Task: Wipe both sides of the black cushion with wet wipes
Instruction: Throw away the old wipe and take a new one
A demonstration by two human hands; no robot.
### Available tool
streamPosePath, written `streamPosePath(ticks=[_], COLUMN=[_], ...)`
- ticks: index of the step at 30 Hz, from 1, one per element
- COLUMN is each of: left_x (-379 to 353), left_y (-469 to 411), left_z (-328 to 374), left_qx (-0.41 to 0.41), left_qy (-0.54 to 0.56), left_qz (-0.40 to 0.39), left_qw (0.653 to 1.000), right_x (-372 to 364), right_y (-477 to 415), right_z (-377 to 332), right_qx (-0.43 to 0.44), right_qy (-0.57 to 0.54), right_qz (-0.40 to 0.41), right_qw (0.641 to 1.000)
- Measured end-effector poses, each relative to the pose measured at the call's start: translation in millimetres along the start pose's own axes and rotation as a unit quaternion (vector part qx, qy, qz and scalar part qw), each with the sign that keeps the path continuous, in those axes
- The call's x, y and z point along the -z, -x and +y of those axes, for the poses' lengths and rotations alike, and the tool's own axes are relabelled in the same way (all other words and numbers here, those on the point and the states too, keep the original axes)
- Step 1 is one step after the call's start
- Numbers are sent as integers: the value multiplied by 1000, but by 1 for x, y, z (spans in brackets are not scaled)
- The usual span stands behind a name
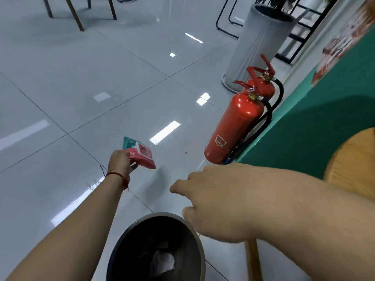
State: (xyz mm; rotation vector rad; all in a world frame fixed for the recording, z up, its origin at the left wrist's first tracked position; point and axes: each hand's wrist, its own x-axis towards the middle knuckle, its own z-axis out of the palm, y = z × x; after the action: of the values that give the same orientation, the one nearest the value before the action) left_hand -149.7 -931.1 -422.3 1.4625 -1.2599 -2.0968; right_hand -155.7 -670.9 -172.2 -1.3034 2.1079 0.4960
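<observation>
My left hand (119, 162) grips a red and green pack of wet wipes (140, 153) out over the tiled floor. My right hand (205, 191) hovers above the rim of a round dark waste bin (121, 240), fingers loosely extended and holding nothing. A crumpled white wipe (163, 260) lies inside the bin. The black cushion is not in view.
Two red fire extinguishers (233, 126) stand against the green wall (314, 118) on the right. A grey ribbed planter (255, 47) stands behind them. A wooden stool seat (355, 163) sits at the right edge, its leg (253, 258) beside the bin. Chair legs (77, 15) show at the far top.
</observation>
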Motion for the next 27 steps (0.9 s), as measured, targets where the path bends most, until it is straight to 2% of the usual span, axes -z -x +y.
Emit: streamPosePath(ticks=[3,5,9,12,14,18,22,24,27], left_x=[4,3,6,15,26,40,44,39,28], left_y=[61,97,179,243,289,370,456,499,562], left_z=[31,51,100,131,151,178,196,192,173], left_qx=[-53,-78,-108,-130,-149,-171,-179,-168,-165], left_qy=[-10,-9,-12,-18,-7,10,13,-2,-29], left_qz=[-27,-39,-59,-77,-87,-114,-174,-207,-242], left_qw=[998,996,992,988,985,979,968,964,956], right_x=[37,42,43,50,61,75,56,37,6], right_y=[31,32,45,66,95,158,228,266,324], right_z=[-4,-5,-13,-19,-25,-36,-42,-46,-51], right_qx=[-17,-39,-66,-87,-88,-86,-77,-65,-47], right_qy=[-1,-15,-86,-193,-298,-499,-675,-730,-770], right_qz=[-37,-15,124,228,280,324,292,277,314], right_qw=[999,999,986,950,908,799,673,621,553])
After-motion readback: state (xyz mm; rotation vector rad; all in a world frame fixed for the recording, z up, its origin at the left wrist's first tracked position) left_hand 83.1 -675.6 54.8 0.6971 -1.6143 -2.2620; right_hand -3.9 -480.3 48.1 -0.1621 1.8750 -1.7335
